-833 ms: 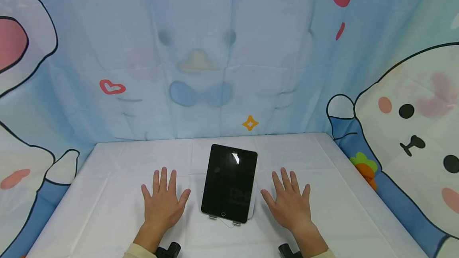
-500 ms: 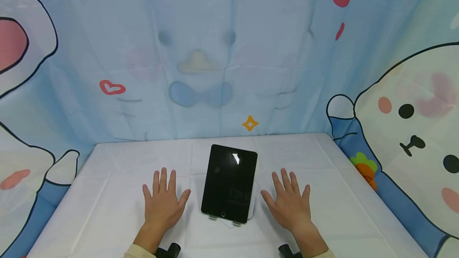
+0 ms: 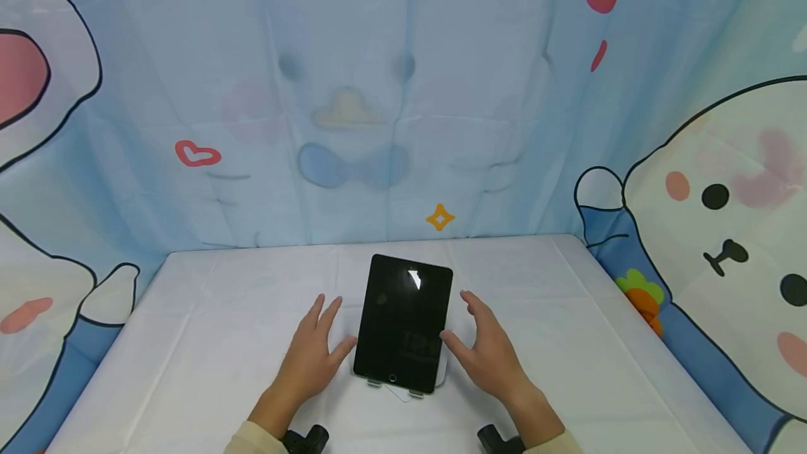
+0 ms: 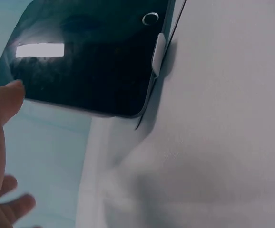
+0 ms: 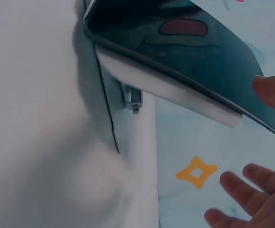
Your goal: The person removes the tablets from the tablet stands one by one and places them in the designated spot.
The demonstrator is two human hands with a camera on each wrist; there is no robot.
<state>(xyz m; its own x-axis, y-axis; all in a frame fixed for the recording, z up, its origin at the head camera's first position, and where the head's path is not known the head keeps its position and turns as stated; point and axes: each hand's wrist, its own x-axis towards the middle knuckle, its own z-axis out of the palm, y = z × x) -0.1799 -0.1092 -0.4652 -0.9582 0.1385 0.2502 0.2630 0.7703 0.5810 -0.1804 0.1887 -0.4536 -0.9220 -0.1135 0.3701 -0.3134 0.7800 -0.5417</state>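
Observation:
A black tablet point(image 3: 403, 324) with a dark screen leans back on a white stand point(image 5: 171, 90). In the left wrist view a small white lip point(image 4: 159, 54) of the stand holds the tablet's lower edge. My left hand point(image 3: 309, 359) is beside the tablet's left edge, thumb tip right at that edge and fingers spread forward. On the other side my right hand point(image 3: 488, 356) has its thumb tip at the right edge, its fingers loosely bent and apart from the tablet. Neither hand grips anything. Behind the tablet, a metal hinge point(image 5: 133, 97) shows in the right wrist view.
A white cloth point(image 3: 208, 342) covers the table. Behind it hangs a light blue curtain point(image 3: 504, 125) printed with cartoon animals, a heart and a star. Black wrist camera mounts point(image 3: 305, 438) show at the bottom of the head view.
Both hands have come inward from lying flat with fingers spread on the table. Their thumbs now reach the tablet's two side edges. The tablet has not moved.

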